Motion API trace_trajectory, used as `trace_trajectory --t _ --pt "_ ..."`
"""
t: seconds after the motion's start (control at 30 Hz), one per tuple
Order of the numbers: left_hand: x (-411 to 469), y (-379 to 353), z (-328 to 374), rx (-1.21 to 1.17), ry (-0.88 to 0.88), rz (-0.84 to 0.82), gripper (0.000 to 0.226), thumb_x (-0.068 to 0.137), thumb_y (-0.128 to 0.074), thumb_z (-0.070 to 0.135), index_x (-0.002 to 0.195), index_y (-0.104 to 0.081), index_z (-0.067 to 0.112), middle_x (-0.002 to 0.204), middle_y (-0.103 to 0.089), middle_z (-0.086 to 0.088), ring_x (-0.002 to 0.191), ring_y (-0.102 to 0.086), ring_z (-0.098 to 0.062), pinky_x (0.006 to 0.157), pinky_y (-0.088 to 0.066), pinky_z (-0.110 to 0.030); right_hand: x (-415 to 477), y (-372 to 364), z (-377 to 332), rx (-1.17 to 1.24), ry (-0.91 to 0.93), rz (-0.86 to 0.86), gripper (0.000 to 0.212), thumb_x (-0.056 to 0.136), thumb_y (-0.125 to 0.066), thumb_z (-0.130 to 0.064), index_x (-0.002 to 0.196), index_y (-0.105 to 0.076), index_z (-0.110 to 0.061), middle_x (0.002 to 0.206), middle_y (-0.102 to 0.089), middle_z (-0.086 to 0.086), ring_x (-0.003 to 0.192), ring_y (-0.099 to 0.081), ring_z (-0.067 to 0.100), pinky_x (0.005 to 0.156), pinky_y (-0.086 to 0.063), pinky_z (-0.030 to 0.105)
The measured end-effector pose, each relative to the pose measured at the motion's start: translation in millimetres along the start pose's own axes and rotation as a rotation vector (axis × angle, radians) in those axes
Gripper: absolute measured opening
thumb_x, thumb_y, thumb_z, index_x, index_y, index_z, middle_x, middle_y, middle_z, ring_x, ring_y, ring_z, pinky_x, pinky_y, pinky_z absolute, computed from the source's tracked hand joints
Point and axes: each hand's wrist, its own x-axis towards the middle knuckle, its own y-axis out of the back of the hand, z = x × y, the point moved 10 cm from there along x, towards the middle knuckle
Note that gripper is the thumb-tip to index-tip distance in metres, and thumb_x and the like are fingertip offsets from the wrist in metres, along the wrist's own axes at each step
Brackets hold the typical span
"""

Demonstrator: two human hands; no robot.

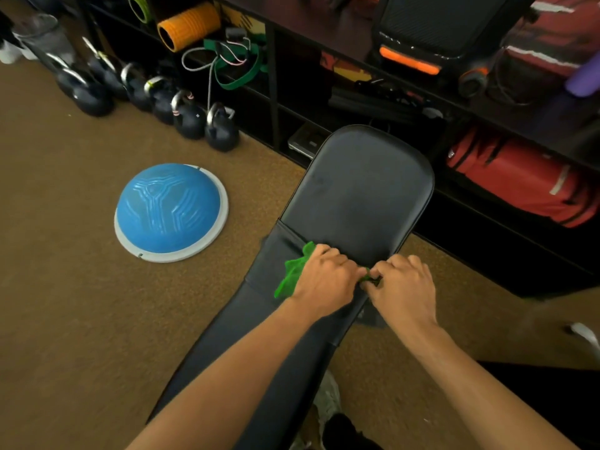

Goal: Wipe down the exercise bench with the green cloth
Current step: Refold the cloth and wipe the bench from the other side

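A black padded exercise bench (357, 196) runs from the bottom centre up toward the shelves. The green cloth (293, 272) lies across the seam between its two pads. My left hand (324, 280) presses down on the cloth, fingers curled over it. My right hand (404, 285) sits just to the right and pinches a small end of the same cloth between fingertips. Most of the cloth is hidden under my left hand.
A blue balance dome (168, 209) rests on the brown carpet left of the bench. Several kettlebells (190, 116) line the dark shelf unit (276, 102) behind. An orange foam roller (188, 26), resistance bands (233, 60) and red bags (519, 180) fill the shelves.
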Motion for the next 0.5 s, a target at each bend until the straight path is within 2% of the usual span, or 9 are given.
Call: trace_trajectory --t 0.17,0.27,0.37,0.5 --pt "11 -12 23 -0.023 -0.026 -0.091 0.045 0.106 -0.045 0.036 0.070 -0.065 0.017 0.068 -0.072 -0.006 0.066 -0.067 -0.031 0.078 -0.044 -0.044 -11 8 21 -0.019 -0.093 -0.024 0.029 0.069 -0.091 -0.035 0.087 -0.074 -0.020 0.089 -0.068 0.005 0.091 -0.060 0.031 0.080 -0.050 0.042" --pt "8 -12 18 0.044 -0.120 -0.153 0.057 0.108 -0.035 0.052 0.083 -0.072 0.017 0.080 -0.077 -0.005 0.076 -0.071 -0.029 0.086 -0.040 -0.045 -14 7 26 0.003 -0.110 -0.062 0.029 0.070 -0.090 -0.036 0.090 -0.074 -0.023 0.094 -0.068 0.003 0.095 -0.060 0.028 0.083 -0.050 0.040" --pt "12 -15 1 0.216 -0.216 -0.359 0.076 0.105 -0.021 0.070 0.096 -0.075 0.018 0.094 -0.079 -0.004 0.093 -0.070 -0.026 0.098 -0.035 -0.048 -16 5 24 0.024 -0.101 -0.099 0.031 0.072 -0.088 -0.038 0.095 -0.074 -0.025 0.098 -0.068 0.001 0.100 -0.059 0.026 0.087 -0.050 0.040" --pt "16 -4 -52 0.389 -0.320 -0.438 0.091 0.097 -0.005 0.079 0.099 -0.078 0.025 0.091 -0.077 0.005 0.094 -0.068 -0.019 0.103 -0.036 -0.046 -21 3 26 0.080 -0.113 -0.120 0.030 0.074 -0.088 -0.040 0.096 -0.073 -0.026 0.101 -0.069 0.000 0.103 -0.059 0.026 0.089 -0.051 0.041"
